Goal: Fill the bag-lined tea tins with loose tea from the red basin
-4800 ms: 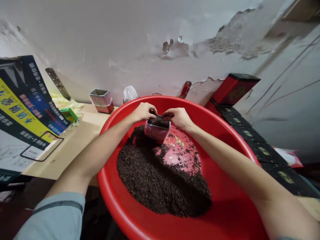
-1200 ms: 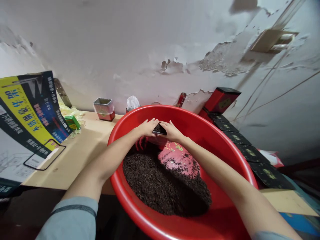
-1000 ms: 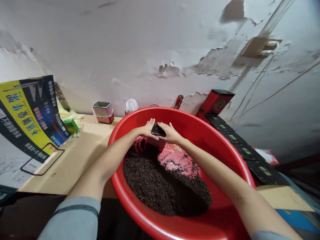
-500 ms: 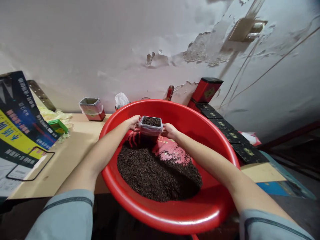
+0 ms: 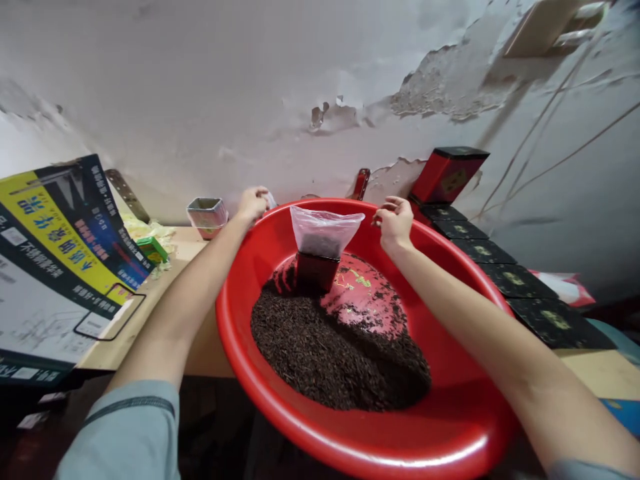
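A big red basin holds a heap of dark loose tea leaves. A small red tin stands upright in the leaves at the far side. Its clear plastic liner bag sticks up open above the rim, with leaves inside. Neither hand touches the tin. My left hand is closed at the basin's far left rim, by a bit of white plastic; what it grips is hidden. My right hand hovers over the far right rim with curled fingers and nothing visible in them.
On the wooden table to the left stand another plastic-lined tin, a green box and a large printed carton. A red tin with a black lid and a row of black lids lie on the right.
Half a second ago both hands held the filled tin with the bag folded over its rim. Now the bag's top stands up, the tin sits in the leaves, and both hands have moved apart.
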A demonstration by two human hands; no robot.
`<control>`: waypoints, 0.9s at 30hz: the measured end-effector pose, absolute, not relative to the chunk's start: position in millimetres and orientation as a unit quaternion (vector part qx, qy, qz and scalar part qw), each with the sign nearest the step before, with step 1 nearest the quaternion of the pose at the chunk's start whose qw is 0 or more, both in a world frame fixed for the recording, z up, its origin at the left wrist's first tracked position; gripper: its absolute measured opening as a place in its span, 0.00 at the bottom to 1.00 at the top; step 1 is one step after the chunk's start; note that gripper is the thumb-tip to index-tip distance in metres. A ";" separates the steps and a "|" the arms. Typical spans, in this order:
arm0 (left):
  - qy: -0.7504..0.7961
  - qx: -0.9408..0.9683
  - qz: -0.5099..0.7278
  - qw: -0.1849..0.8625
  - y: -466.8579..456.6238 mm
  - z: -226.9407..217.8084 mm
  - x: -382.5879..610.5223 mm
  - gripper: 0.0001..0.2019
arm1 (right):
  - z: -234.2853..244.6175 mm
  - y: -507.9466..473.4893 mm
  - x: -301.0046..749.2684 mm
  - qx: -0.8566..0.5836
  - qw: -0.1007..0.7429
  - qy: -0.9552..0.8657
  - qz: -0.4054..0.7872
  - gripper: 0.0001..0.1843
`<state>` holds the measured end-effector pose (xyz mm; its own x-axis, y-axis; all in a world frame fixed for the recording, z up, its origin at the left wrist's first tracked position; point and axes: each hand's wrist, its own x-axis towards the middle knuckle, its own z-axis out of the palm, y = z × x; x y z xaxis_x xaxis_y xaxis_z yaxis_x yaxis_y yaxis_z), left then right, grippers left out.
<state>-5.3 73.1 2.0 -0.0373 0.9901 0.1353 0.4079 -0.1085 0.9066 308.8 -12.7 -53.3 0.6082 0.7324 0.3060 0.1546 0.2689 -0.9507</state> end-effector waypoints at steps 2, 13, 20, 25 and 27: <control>0.591 0.633 0.310 0.391 65.1 -13.2 -13.9 0.36 | -62.5 -17.6 315.0 -0.589 0.646 -0.386 0.294 0.24; 0.357 0.741 0.353 0.445 75.8 -26.9 43.9 0.18 | -31.4 -20.3 283.6 -0.573 0.406 -0.681 0.209 0.08; 0.391 0.678 0.449 0.431 77.0 -9.1 -11.9 0.24 | -23.0 -23.7 327.0 -0.461 0.607 -0.626 0.165 0.20; 0.419 0.758 0.157 0.475 68.1 -41.6 -4.8 0.34 | -70.0 -9.8 333.5 -0.481 0.411 -0.657 0.410 0.52; 0.384 0.794 0.138 0.451 63.5 -51.7 20.4 0.22 | -85.9 -1.0 312.5 -0.457 0.291 -0.719 0.436 0.49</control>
<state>20.4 63.5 -51.7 0.6669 0.7341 -0.1278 0.4859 -0.2984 0.8215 312.5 -1.0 -85.9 -0.4133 0.9104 0.0198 0.4027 0.2022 -0.8927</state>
